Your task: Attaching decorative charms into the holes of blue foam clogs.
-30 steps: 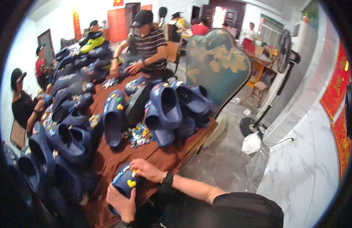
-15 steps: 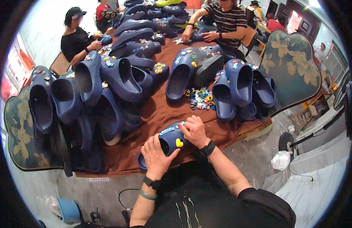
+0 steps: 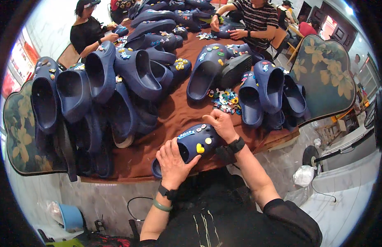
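Note:
A navy blue clog (image 3: 191, 148) lies near the front edge of the table, its toe pointing away to the right. A yellow heart charm (image 3: 200, 148), a pale yellow round charm (image 3: 208, 140) and a blue lettered strip (image 3: 186, 134) sit on its upper. My left hand (image 3: 174, 160) grips the clog at its foot opening, fingers over one side and thumb over the other. Past the toe, my right hand (image 3: 222, 124) is closed, with its fingertips curled together. Whatever it may pinch is hidden.
A pile of small coloured charms (image 3: 224, 101) lies ahead of my right hand. Navy clogs (image 3: 145, 70) are heaped along the left, with others (image 3: 270, 88) at the right. Two people (image 3: 257, 18) handle clogs farther off. The brown cloth (image 3: 168, 119) covers the table.
My right hand has lifted off the clog's upper and shifted forward past the toe, uncovering the pale round charm. My left hand keeps its hold. The view has shifted slightly.

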